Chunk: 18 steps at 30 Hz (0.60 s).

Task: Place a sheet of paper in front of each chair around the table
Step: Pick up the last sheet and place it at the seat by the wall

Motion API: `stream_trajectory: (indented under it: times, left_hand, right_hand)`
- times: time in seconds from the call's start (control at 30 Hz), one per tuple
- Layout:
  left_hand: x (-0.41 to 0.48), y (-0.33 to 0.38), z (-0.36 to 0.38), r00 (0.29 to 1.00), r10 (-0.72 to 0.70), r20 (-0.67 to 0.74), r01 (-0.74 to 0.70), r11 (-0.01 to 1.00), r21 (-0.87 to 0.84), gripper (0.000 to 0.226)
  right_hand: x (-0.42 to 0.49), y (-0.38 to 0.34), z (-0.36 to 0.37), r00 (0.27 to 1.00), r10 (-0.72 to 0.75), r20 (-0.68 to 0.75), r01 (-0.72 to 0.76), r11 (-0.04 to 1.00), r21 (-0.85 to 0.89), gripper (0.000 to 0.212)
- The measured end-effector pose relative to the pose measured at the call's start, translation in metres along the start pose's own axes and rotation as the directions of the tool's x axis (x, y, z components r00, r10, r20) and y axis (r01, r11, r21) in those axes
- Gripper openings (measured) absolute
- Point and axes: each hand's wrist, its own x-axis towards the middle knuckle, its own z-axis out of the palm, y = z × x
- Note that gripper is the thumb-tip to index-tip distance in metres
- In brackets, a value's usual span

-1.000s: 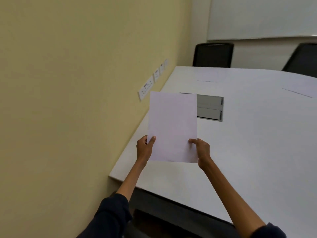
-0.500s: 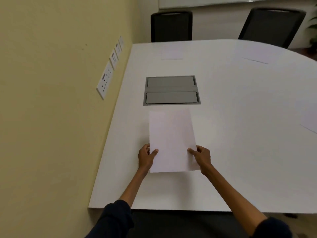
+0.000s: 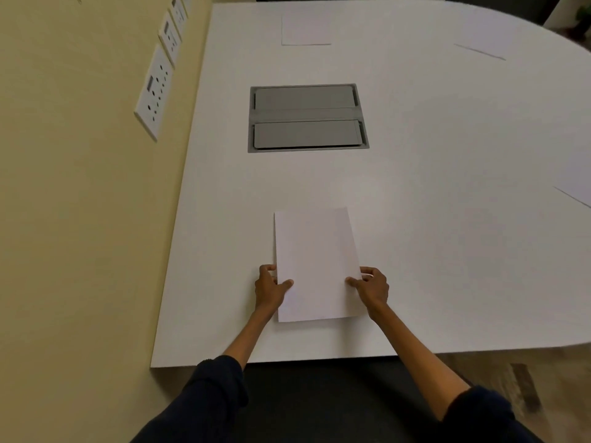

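Paper (image 3: 315, 260), one blank white sheet, sits low in the middle of the frame, near the close edge of the white counter (image 3: 447, 187). My left hand (image 3: 270, 289) pinches its left edge, thumb on top. My right hand (image 3: 372, 287) pinches its right edge the same way. I can't read any writing on it. Above it is a gray flap box (image 3: 307, 118) set into the counter. More sheets lie at the top (image 3: 305, 27) and far right (image 3: 579, 187). White wall sockets (image 3: 155, 91) are at upper left; their marks are too small to read.
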Motion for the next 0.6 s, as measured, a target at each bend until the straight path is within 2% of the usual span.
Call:
stream_trajectory:
  times: [0.27,0.37,0.47,0.6]
  left_hand:
    - [0.0061,-0.0040,0.0056,0.999,0.038,-0.037,-0.035,0.995,0.088,0.055]
    - [0.0029,-0.0025,0.0077,0.995,0.084,-0.055,-0.070,0.974,0.213,0.059]
    - [0.0007,-0.0030,0.0087,0.990,0.118,-0.079,-0.080,0.922,0.379,0.070]
    - [0.0019,-0.0065,0.0090,0.981,0.167,-0.102,-0.094,0.860,0.502,0.081]
  right_hand:
    - [0.0052,0.0067,0.0011,0.993,-0.109,0.039,0.115,0.963,-0.243,0.052]
    - [0.0053,0.0091,0.0030,0.987,-0.141,0.081,0.160,0.931,-0.327,0.053]
    - [0.0045,0.0088,0.0033,0.977,-0.201,0.069,0.212,0.900,-0.380,0.055]
    - [0.0067,0.0103,0.0027,0.957,-0.284,0.053,0.278,0.857,-0.433,0.063]
